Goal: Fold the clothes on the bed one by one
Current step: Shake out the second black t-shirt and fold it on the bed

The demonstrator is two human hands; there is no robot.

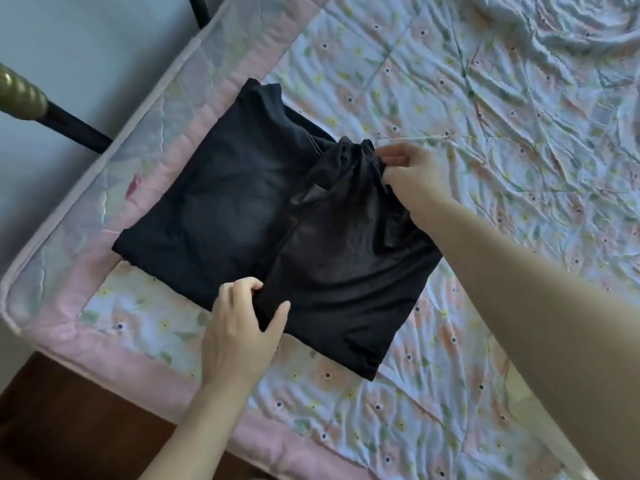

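— Where is the dark cloth (263, 202)?

— It is laid in the middle of the frame, on the flowered bedspread (485, 116), near the bed's pink edge. Its long side runs from lower right to upper left.

— How is it held?

— The gathered end is pinched by the right hand (412, 178), higher up. The near corner is gripped by the left hand (242, 327), lower down.

— What else is seen?

— A wooden floor (52, 427) at lower left, and a grey wall (86, 46) at upper left.
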